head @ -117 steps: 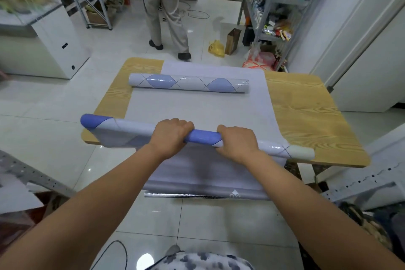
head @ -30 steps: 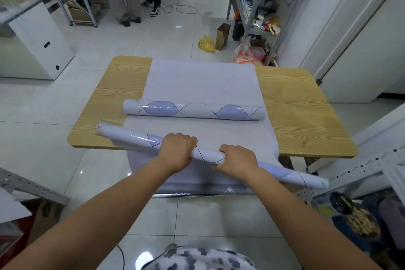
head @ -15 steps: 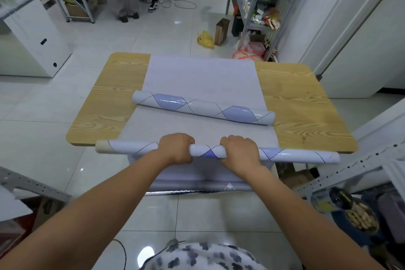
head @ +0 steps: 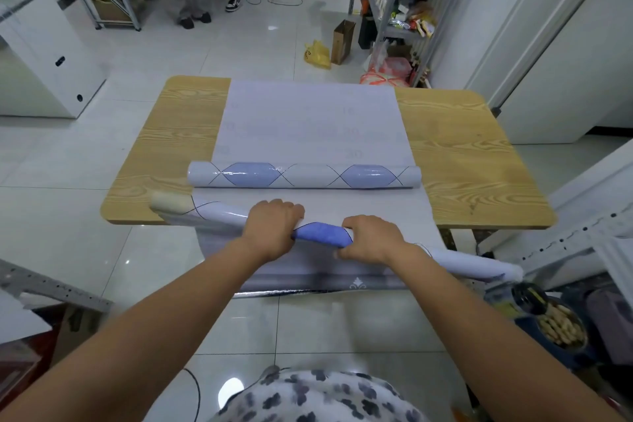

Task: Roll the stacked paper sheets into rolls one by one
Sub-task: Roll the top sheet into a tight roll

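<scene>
- The left hand [head: 274, 229] is curling over the top of the held roll [head: 323, 233], with its fingers wrapping round the tube and its knuckles facing up.
- The right hand [head: 371, 238] is gripping the same roll just beside the left, at its 3 o'clock. Its fingers are bending over the top and its thumb is peeking out beneath.
- The two hands are sitting near each other without touching, and a short blue patch of the roll is showing between them.
- The held roll is forming a long, thin, glossy tube, pale lilac with fine dark lines crossing over it.
- It is slanting: its left end is lying over the desk's near edge toward 10 o'clock, and its right end is sticking out past the desk toward 4 o'clock.
- The flat sheets [head: 308, 120] are lying as a smooth, pale stack down the middle of the desk [head: 462, 154]. Their near end is hanging over the edge below the hands, at 6 o'clock.
- The desk is showing light wood grain and rounded corners.
- A finished roll [head: 305, 175] is lying across the stack at 12 o'clock from the hands, near them but apart. It is looking thicker and shiny, with two blue diamonds on it.
- Glossy white floor tiles [head: 85, 216] are surrounding the desk.
</scene>
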